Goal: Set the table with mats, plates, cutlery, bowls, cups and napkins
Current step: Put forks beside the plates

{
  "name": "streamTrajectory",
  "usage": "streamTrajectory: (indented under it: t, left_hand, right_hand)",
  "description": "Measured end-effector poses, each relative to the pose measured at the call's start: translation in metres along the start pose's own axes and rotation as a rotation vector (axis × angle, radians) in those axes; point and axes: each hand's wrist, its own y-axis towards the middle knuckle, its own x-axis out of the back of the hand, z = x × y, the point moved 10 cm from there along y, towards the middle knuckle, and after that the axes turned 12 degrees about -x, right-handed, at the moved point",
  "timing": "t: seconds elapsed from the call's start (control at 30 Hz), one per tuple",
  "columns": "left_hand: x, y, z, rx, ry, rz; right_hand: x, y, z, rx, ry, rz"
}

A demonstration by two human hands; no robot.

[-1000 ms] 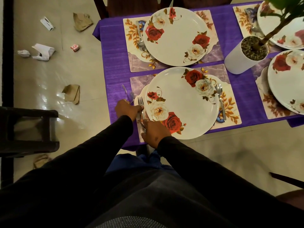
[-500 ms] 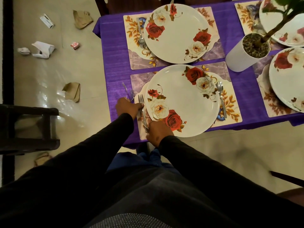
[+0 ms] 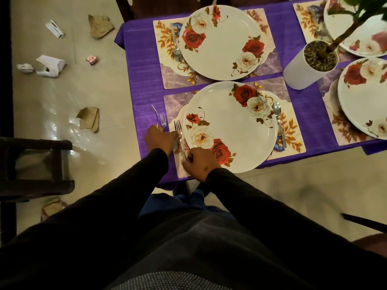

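Purple tablecloth (image 3: 144,84) ends just below my hands, bare strip leftward. Nearest plate (image 3: 232,126) overhangs its mat (image 3: 293,130). My left hand (image 3: 160,138) grips spare forks (image 3: 162,120); my right hand (image 3: 200,163) pinches a fork (image 3: 178,127) beside the plate's rim.

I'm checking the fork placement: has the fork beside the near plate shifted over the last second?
No. The fork lies on the mat against the near plate's left rim as before, tines beside the small red rose; the right hand grips its handle.
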Motion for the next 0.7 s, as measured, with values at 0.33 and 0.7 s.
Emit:
streamTrajectory:
  t: [0.33,0.7]
  left_hand:
    - [-0.017,-0.015,-0.023,-0.121,-0.030,0.098]
    - [-0.023,-0.006,-0.023,-0.107,0.000,0.153]
  right_hand:
    - [0.078,0.005,-0.085,-0.339,0.275,-0.323]
    - [0.073,0.006,-0.100,-0.328,0.300,-0.239]
